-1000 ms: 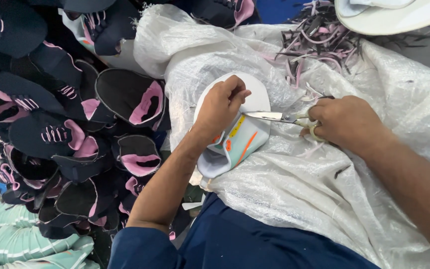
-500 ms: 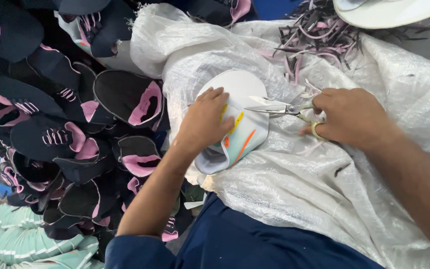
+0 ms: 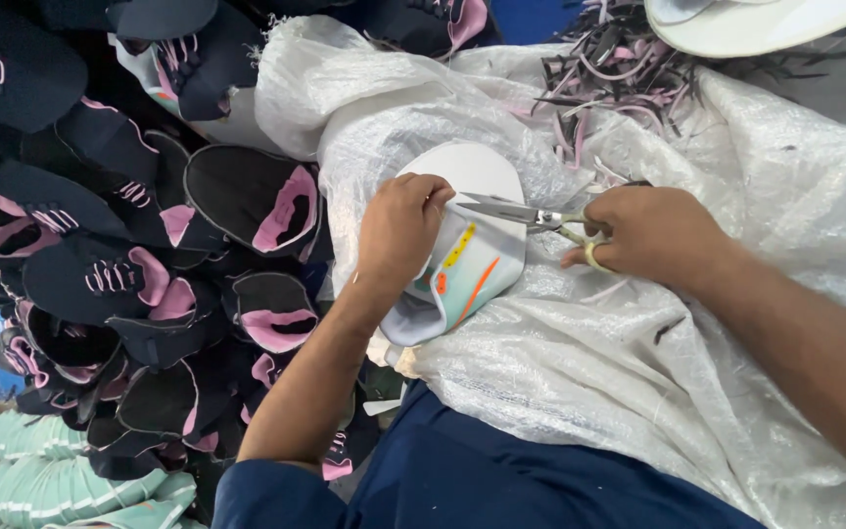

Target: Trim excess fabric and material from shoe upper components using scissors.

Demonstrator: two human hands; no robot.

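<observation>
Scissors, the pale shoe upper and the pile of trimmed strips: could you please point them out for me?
scissors (image 3: 501, 209), head view, on the blades.
pale shoe upper (image 3: 472, 264), head view, on its mint side panel.
pile of trimmed strips (image 3: 609, 69), head view, at its middle.

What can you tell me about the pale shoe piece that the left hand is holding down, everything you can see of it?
The shoe piece is a curved upper, white on its rounded top end and pale mint lower down, with yellow, orange and red accent strips. It looks like soft fabric or foam. It lies on the white woven sack over the lap. The left hand grips its left edge, hiding part of it, and the open blades of the scissors in the right hand meet its upper edge.
</observation>
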